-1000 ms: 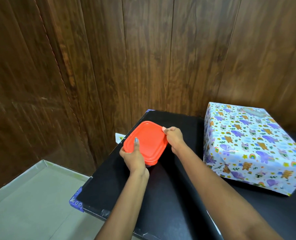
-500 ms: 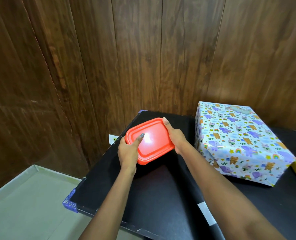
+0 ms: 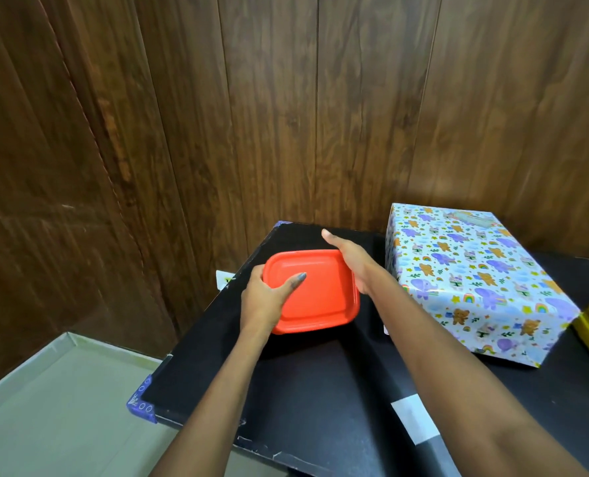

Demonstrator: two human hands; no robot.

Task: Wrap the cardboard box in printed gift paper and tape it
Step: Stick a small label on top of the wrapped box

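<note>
Your left hand [image 3: 262, 297] grips the near-left corner of the red container [image 3: 320, 297], with the thumb laid across its lid and the fingers out of sight beneath. Your right hand [image 3: 353, 266] lies flat along the container's right side; I cannot tell whether its fingers curl under. Get a sure hold there before you carry it, and hold the lid level. The wrapped box [image 3: 472, 280] sits on the table [image 3: 320, 390] just right of the container. It looks fully covered in printed paper, so steer clear of its corners.
</note>
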